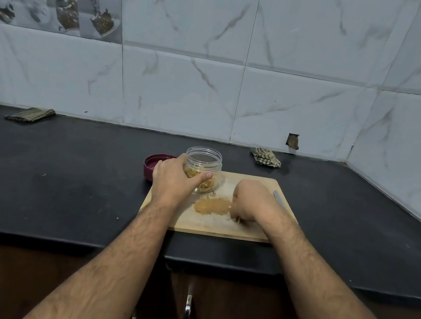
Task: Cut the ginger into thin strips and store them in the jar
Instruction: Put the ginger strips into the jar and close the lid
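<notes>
The left hand (174, 178) is wrapping round the clear plastic jar (202, 167), thumb across its front wall and fingers curled behind, and the jar is tilting toward the person at the far left corner of the wooden cutting board (221, 227). Pale ginger strips (202, 181) are sitting inside the jar, heaped against its lower side, and its mouth is standing open. The maroon lid (152, 165) is lying on the black counter (64, 193) just off the board's far left corner, partly hidden behind that hand.

Over to the right hand (250, 201): it is hovering low over the middle of the board with its fingers curled down and bunched together at the surface, pinching at a few loose ginger shreds (236, 219) near the board's near edge. A brownish stain patch (212, 206) is showing on the board just left of those fingers. A knife (279, 198) is lying along the board's right edge, mostly hidden behind the right wrist.

Two folded checked cloths (266, 157) are resting along the counter's far edge against the tiled wall (295, 90).
</notes>
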`<state>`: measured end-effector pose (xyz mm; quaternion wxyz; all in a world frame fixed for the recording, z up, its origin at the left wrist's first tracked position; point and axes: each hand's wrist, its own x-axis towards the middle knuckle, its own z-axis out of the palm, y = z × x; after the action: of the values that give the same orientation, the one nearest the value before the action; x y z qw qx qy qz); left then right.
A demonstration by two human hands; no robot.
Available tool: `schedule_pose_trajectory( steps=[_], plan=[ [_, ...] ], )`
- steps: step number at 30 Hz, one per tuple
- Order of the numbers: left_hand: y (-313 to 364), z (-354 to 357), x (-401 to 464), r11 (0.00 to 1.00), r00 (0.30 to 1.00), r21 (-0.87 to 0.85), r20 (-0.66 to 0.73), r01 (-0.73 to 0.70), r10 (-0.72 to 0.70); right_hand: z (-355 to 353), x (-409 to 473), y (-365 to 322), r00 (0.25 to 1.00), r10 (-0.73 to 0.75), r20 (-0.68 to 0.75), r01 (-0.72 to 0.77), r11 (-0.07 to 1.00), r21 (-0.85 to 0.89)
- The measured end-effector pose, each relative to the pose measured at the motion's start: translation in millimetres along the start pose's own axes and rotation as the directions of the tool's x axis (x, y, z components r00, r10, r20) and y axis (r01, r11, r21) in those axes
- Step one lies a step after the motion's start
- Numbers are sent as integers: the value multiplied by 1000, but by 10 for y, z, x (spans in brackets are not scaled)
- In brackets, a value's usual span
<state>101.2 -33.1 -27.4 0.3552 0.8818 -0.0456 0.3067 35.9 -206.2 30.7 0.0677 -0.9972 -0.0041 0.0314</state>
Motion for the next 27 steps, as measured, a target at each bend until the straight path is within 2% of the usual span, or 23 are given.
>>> schedule_pose_trajectory(
  steps=[2, 4, 8, 10, 13, 17, 20, 23, 27],
  plan=[
    [2, 6, 0, 1000, 1000, -3, -1, 9, -9, -71, 52, 123, 998, 12, 69, -35, 942, 333],
    [9, 6, -4, 1000, 1000, -7, -3, 1, -1, -213, 82, 223, 996, -22, 81, -29, 815, 579],
    [8, 16, -3, 1000, 1000, -20, 5, -22, 22, -602, 247, 194, 998, -63, -29, 65, 687, 724],
    [11, 14, -13, 999, 1000, -16, 4, -30, 30, -718, 381, 68, 992, -74, -98, 122, 702, 702],
    [18, -1, -19, 999, 999, 0, 1, -51, 51, -750, 603, -197, 976, -116, -182, 202, 784, 587],
    [15, 12, -17, 999, 999, -1, 5, -49, 49, -677, 797, -506, 949, -180, -258, 240, 944, 225],
    [7, 24, -5, 999, 999, -17, 7, -40, 40, -602, 831, -569, 945, -203, -256, 233, 968, 96],
    [4, 19, 2, 999, 999, -21, -1, -43, 43, -555, 822, -559, 917, -168, -363, 205, 976, 66],
    [24, 5, -4, 999, 999, -10, -6, -51, 51, -586, 686, -475, 888, -148, -435, 237, 958, 159]
  ],
)
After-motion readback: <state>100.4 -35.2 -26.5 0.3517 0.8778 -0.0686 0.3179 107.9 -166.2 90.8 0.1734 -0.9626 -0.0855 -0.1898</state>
